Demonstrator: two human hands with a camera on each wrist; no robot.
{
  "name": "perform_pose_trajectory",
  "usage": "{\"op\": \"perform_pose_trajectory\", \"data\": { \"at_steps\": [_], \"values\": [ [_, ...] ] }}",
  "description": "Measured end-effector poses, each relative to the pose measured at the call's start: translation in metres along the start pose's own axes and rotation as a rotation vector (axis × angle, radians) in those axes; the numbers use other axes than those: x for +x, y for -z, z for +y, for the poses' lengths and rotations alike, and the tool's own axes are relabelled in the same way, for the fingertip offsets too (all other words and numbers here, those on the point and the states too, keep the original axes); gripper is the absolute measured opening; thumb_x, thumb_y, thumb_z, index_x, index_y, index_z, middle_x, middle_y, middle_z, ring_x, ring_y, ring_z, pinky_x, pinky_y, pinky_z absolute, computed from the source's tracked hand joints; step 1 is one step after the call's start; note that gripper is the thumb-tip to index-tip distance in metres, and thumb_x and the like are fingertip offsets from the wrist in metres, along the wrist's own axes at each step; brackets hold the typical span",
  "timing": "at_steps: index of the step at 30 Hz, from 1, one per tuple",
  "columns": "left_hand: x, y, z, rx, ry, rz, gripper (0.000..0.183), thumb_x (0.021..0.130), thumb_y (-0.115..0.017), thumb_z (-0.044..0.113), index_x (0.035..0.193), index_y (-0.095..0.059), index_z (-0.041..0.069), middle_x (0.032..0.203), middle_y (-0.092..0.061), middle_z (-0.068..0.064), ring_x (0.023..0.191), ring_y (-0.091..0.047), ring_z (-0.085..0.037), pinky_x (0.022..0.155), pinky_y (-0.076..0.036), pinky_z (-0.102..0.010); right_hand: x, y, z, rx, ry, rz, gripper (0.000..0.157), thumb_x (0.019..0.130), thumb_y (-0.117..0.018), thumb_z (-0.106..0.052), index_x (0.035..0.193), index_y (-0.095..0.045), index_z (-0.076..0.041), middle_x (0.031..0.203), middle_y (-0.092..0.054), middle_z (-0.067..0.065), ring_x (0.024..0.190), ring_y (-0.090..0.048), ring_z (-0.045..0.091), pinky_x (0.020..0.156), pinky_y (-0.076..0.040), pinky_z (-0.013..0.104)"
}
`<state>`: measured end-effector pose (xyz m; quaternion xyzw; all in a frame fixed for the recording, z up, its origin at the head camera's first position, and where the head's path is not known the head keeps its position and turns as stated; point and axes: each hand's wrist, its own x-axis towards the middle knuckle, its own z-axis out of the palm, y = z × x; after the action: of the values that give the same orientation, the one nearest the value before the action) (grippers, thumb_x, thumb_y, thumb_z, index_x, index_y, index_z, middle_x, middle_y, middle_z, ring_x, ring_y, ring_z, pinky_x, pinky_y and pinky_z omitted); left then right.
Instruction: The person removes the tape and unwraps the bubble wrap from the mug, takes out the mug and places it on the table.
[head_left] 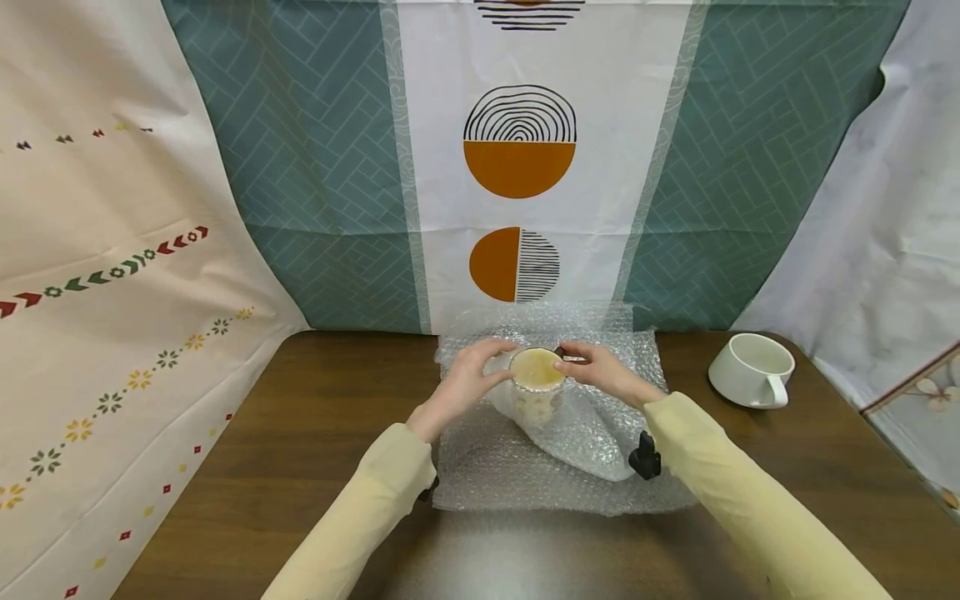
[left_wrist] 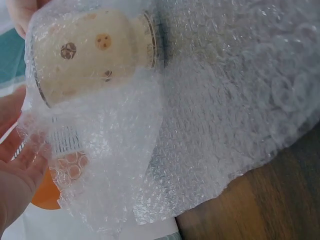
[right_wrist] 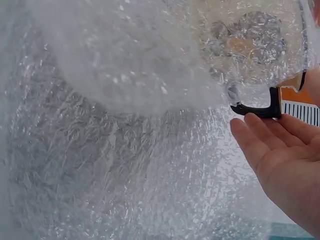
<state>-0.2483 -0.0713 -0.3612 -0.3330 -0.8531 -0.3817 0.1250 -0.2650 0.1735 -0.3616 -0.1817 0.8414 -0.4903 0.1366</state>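
Note:
A cream mug (head_left: 537, 400) with brown and orange prints and a black handle (right_wrist: 260, 109) stands upright on a sheet of bubble wrap (head_left: 480, 479). A flap of the wrap is drawn round the front of the mug, while its open top shows in the head view. At the mug's left, my left hand (head_left: 467, 379) holds the wrap, with the thumb close to the rim and the fingers behind the wrap in the left wrist view. My right hand (head_left: 603, 372) grips the mug from the right, thumb at the rim and fingertips against the handle.
A white cup (head_left: 752, 371) stands at the right rear of the brown wooden table (head_left: 300, 433). A patterned cloth (head_left: 517, 183) hangs along the back edge, and the wrap reaches up to it. Pale cloths hang at both sides.

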Motion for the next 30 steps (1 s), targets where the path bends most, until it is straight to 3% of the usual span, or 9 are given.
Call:
{"op": "perform_pose_trajectory", "data": {
  "at_steps": [8, 14, 18, 25, 30],
  "values": [
    [-0.009, 0.009, -0.005, -0.135, -0.012, 0.064, 0.036, 0.081, -0.063, -0.007, 0.115, -0.057, -0.001, 0.110, -0.056, -0.012, 0.093, -0.054, -0.024, 0.080, -0.044, -0.033, 0.002, -0.001, -0.004, -0.024, -0.013, -0.011, 0.061, 0.093, -0.052, -0.023, 0.138, -0.024, 0.008, 0.138, -0.028, 0.025, 0.122, -0.033, 0.038, 0.091, -0.037, 0.043],
    [-0.018, 0.019, -0.010, -0.171, -0.003, 0.091, 0.043, 0.079, -0.065, -0.008, 0.120, -0.055, 0.001, 0.101, -0.061, -0.009, 0.088, -0.058, -0.020, 0.077, -0.046, -0.031, 0.002, -0.001, -0.007, -0.031, -0.042, -0.010, 0.062, 0.093, -0.052, -0.026, 0.138, -0.025, 0.008, 0.137, -0.030, 0.026, 0.122, -0.032, 0.038, 0.091, -0.037, 0.043],
    [-0.025, 0.027, -0.014, -0.213, -0.017, 0.047, 0.037, 0.081, -0.063, -0.006, 0.117, -0.058, 0.002, 0.097, -0.063, -0.009, 0.087, -0.059, -0.020, 0.076, -0.047, -0.035, 0.002, 0.000, -0.007, -0.024, -0.045, -0.003, 0.063, 0.093, -0.053, -0.026, 0.138, -0.025, 0.008, 0.137, -0.030, 0.026, 0.122, -0.032, 0.038, 0.091, -0.037, 0.043],
    [-0.040, 0.051, 0.009, -0.318, -0.012, -0.102, 0.016, 0.080, -0.058, -0.016, 0.094, -0.064, -0.010, 0.092, -0.062, -0.020, 0.086, -0.058, -0.033, 0.076, -0.046, -0.043, 0.001, 0.000, -0.006, -0.018, -0.043, 0.006, 0.063, 0.092, -0.054, -0.025, 0.137, -0.025, 0.009, 0.136, -0.030, 0.027, 0.122, -0.032, 0.039, 0.091, -0.037, 0.042],
    [-0.049, 0.057, 0.001, -0.380, -0.014, -0.194, 0.014, 0.078, -0.057, -0.019, 0.081, -0.066, -0.009, 0.084, -0.063, -0.017, 0.081, -0.059, -0.027, 0.072, -0.048, -0.037, 0.000, 0.000, -0.006, -0.006, -0.047, -0.001, 0.065, 0.092, -0.054, -0.026, 0.138, -0.024, 0.009, 0.138, -0.028, 0.026, 0.122, -0.031, 0.039, 0.092, -0.036, 0.043]
  ]
}}
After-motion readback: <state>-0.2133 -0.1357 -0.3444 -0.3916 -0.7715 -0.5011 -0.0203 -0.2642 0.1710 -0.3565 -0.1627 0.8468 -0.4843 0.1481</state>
